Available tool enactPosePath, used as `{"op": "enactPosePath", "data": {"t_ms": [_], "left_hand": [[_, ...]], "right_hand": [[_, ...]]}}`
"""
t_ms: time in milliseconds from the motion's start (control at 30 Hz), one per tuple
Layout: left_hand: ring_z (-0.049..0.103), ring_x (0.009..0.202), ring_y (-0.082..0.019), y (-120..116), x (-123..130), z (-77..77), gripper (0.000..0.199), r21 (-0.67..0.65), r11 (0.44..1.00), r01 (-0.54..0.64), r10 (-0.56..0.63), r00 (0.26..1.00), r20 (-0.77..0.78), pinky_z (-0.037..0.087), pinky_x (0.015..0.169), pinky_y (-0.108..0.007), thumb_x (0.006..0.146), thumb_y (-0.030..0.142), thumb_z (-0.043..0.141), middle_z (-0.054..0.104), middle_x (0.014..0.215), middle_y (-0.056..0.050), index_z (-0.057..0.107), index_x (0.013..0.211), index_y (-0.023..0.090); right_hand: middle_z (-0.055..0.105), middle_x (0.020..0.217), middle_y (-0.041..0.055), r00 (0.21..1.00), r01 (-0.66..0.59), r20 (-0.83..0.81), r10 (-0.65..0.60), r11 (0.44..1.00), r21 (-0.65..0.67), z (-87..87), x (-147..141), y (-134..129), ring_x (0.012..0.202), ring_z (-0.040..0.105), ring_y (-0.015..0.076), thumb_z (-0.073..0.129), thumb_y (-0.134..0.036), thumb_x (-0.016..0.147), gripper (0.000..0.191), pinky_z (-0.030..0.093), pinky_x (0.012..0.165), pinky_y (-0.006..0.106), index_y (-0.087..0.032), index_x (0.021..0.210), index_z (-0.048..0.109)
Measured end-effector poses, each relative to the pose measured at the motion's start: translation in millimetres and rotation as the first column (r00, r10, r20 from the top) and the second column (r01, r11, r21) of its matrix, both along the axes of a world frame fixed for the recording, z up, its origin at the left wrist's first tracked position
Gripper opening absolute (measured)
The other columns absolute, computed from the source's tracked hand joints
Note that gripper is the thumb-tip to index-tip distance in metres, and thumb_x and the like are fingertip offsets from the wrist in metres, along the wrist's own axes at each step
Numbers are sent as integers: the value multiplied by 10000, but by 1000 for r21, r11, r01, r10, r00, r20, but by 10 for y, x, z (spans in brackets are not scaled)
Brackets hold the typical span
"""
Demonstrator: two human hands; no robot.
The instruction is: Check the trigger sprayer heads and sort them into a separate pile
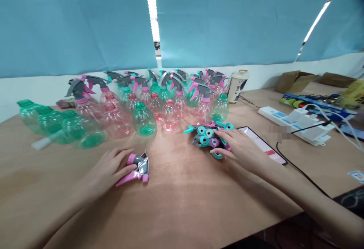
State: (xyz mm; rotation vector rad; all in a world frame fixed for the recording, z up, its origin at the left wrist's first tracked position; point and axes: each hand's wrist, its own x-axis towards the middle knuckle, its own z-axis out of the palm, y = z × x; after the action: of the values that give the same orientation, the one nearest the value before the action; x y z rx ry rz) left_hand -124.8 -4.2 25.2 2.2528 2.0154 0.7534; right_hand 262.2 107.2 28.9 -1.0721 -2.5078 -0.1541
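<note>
At the front left, my left hand (112, 165) has its fingers and thumb around a pink and grey trigger spray head (139, 167) lying low over the table. On the right, my right hand (234, 144) rests its spread fingers against the near right side of a pile of spray heads (204, 137), in turquoise, pink and grey. Behind the hands stand several bottles without heads, among them a green bottle (144, 120) and a pink bottle (170, 116). Farther back, several bottles carry spray heads, such as a pink one (204, 108).
Several green bottles (82, 133) stand at the left, near a blurred pale strip (47, 140). A phone (265, 146) lies beyond my right hand. Farther right are a white power strip (295, 124) with cables, a cup (237, 86) and an open cardboard box (295, 81).
</note>
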Motion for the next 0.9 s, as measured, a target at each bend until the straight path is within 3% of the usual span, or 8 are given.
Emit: {"op": "enactPosePath", "data": {"t_ms": [133,267,367,500,667,900], "left_hand": [[542,1054,-300,102,-25,-1,386,-176,984,41,-57,995,-86,437,871,-400,848,495,457,609,1154,-67,605,1109,251],[539,1054,-308,155,76,52,383,-235,971,34,-51,996,-68,450,849,-402,841,530,462,587,1147,-86,603,1076,262],[550,1028,-294,163,225,123,384,-252,966,62,-75,996,-42,460,827,-386,850,535,451,593,1107,-82,593,1061,247],[541,1050,-267,191,428,197,333,-249,962,114,-117,993,3,451,853,-383,884,486,435,577,1130,-60,570,1078,251],[590,989,-249,263,635,199,336,-222,960,168,-147,983,106,480,815,-370,878,463,462,597,1084,-53,539,1131,255],[666,901,-223,330,874,154,319,-256,942,218,-112,921,372,535,753,-340,857,402,530,654,1049,-47,532,1127,232]], "right_hand": [[493,1334,156,999,-15,-36,13,998,-60,114,49,-13,1209,463,314,492,-625,805,641,378,985,488,-171,1257,516],[377,1429,141,985,94,-123,-121,973,-209,180,126,168,1292,372,309,399,-627,848,635,343,1023,485,-194,1306,475],[410,1406,135,974,149,-120,-195,939,-310,134,140,366,1334,304,304,294,-620,884,635,272,1065,505,-201,1339,442],[415,1406,126,979,140,-84,-186,911,-388,24,74,485,1305,355,321,284,-645,874,661,321,1037,499,-220,1359,427],[333,1447,151,985,137,-28,-169,877,-460,-26,-4,279,1306,330,374,438,-734,749,794,341,1023,503,-205,1340,468],[231,1507,112,996,71,-5,-87,841,-536,105,-17,-12,1376,176,336,434,-724,762,821,253,1078,505,-207,1397,382]]}}
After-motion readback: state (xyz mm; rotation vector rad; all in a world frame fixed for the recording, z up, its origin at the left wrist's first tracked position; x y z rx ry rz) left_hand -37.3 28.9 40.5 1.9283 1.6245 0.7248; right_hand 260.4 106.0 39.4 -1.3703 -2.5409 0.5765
